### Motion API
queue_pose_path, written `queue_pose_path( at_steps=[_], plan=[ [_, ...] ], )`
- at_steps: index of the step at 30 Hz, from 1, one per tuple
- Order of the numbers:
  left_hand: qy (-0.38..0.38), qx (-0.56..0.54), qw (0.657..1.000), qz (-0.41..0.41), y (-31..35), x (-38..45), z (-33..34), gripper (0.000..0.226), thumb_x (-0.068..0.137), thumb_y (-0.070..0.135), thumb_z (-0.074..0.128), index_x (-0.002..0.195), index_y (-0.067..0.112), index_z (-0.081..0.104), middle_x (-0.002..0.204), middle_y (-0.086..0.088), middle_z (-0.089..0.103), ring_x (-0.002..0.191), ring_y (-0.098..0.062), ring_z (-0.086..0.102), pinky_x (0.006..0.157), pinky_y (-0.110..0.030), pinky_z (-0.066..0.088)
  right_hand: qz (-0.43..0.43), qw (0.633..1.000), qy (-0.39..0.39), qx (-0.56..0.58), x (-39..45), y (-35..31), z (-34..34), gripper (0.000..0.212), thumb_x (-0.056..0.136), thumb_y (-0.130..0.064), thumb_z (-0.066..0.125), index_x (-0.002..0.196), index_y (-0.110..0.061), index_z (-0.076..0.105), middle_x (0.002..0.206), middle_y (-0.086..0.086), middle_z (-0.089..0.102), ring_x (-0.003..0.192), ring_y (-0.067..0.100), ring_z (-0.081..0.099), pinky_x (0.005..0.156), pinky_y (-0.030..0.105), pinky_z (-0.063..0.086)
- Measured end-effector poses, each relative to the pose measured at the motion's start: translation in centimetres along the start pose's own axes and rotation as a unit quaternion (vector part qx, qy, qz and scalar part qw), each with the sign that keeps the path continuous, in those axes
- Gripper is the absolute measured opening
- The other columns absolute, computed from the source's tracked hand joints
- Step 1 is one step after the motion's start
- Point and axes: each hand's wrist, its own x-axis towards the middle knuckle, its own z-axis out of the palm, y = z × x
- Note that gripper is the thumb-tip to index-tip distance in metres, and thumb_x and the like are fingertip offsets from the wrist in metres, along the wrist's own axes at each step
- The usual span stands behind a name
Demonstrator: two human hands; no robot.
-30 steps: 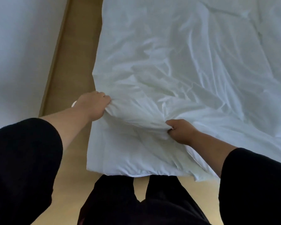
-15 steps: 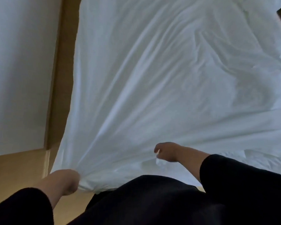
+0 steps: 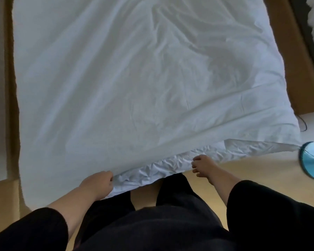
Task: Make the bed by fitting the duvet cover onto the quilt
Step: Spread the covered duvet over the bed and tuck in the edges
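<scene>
L grip (image 3: 98, 185) clenches duvet cover (image 3: 134, 78) hem; R grip (image 3: 204, 165) loose beside it.

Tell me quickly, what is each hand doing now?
Left hand: closed, gripping the duvet cover edge.
Right hand: open, fingers loosely curled, holding nothing.

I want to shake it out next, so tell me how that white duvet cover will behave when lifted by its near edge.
The duvet cover will probably hang floppy: it creases where the left hand grips it. It seems light, since one hand holds it taut.
</scene>
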Motion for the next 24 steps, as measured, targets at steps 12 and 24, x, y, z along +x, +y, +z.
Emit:
queue_pose_path(
  at_steps=[12,24],
  plan=[
    [0.118,-0.912,0.350,-0.178,23.9,13.3,2.5,0.035,0.099,0.042,0.058,0.118,0.012,0.059,0.121,-0.011,0.063,0.112,-0.025,0.062,0.107,-0.043,0.046,0.043,0.748,-0.013,0.662,15.0,4.0,-11.6,0.034,0.105,-0.037,0.049,0.122,-0.011,0.062,0.118,0.005,0.071,0.108,0.024,0.068,0.087,0.041,0.057],
    [0.208,-0.848,0.435,-0.217,20.1,7.5,4.3,0.025,0.099,0.021,0.057,0.118,0.011,0.070,0.116,-0.008,0.074,0.110,-0.031,0.069,0.098,-0.045,0.053,0.155,0.763,0.051,0.626,11.2,17.2,-15.1,0.042,0.091,-0.023,0.071,0.131,-0.015,0.060,0.110,0.005,0.076,0.090,0.026,0.075,0.072,0.042,0.060]
  ],
)
